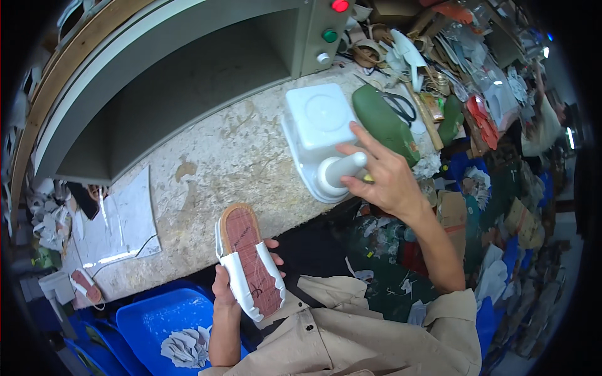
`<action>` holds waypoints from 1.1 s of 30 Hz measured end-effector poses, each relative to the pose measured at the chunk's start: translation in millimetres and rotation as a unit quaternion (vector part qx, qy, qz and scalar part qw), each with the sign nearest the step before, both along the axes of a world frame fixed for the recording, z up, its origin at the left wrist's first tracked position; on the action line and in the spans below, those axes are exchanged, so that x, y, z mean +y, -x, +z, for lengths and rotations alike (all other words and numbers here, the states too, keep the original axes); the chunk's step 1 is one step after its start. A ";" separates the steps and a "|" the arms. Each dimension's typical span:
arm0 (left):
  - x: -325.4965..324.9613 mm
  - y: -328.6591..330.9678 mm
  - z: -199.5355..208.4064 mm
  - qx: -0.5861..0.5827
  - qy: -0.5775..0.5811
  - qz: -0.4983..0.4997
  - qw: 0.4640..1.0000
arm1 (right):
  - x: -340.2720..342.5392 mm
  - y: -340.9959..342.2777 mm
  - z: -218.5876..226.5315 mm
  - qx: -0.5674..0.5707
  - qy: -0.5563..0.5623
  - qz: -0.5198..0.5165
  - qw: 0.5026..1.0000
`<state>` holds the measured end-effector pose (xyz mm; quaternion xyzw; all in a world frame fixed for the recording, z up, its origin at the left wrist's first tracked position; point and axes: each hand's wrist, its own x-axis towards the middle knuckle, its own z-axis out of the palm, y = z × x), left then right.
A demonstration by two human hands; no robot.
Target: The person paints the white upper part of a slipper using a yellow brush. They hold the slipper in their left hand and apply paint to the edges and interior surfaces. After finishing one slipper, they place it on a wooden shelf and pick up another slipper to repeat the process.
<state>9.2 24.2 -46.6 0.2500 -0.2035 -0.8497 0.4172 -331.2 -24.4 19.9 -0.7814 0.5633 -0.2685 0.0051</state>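
— Beige button-front cloth shirt (313, 338), mine, in the foreground. What do I note just beyond it?

— My left hand (226, 296), grasping a sandal with a red-brown insole and white side pieces (257, 266): thumb along one side, fingertips along the other. The sandal appears in front of the bench's near edge; whether it touches there, I cannot tell.

— What threatens it?

— Squeezing, I judge. The side pieces look loose and wavy toward the near end, so a tight grip could push them out of line. A slack grip could drop the sandal toward the blue plastic tub (135, 316) below left.

— And farther out, on the worn, pale-grey bench (207, 188)?

— My right hand (394, 182), fingers parted about a smooth, rounded, grey-white handle (345, 170). Whether they press on it, I cannot tell. The handle rises beside a squarish, translucent white plastic container (320, 119), near the bench edge; a sideways tug could tip or drag it over.

— Anything behind?

— One flat, dark-green, sole-shaped piece (379, 119) lies just beside the container, with black-handled scissors (403, 108) close by. An outward sweep of my knuckles could catch either.
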 end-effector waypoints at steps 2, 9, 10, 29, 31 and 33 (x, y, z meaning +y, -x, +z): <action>4.5 3.1 -6.3 -0.001 -0.022 -0.015 1.000 | -2.0 -0.4 -12.0 -0.008 0.017 0.007 1.000; 12.2 26.9 -9.6 -0.043 -0.010 0.075 0.996 | 0.4 1.9 -2.5 -0.031 -0.002 0.003 1.000; 11.2 31.0 -7.9 -0.039 -0.006 0.064 0.997 | 6.4 4.1 2.2 -0.049 -0.022 -0.002 0.999; 11.6 22.6 -4.9 0.036 0.024 -0.045 0.998 | -21.6 26.8 83.5 -0.328 0.050 -0.130 0.935; 11.5 17.9 -5.9 0.060 0.017 -0.038 0.997 | -50.4 11.9 77.2 -0.280 0.082 -0.090 0.952; 13.1 15.8 -5.0 0.070 0.024 -0.031 0.997 | -74.2 -7.1 67.4 -0.202 0.039 -0.098 0.974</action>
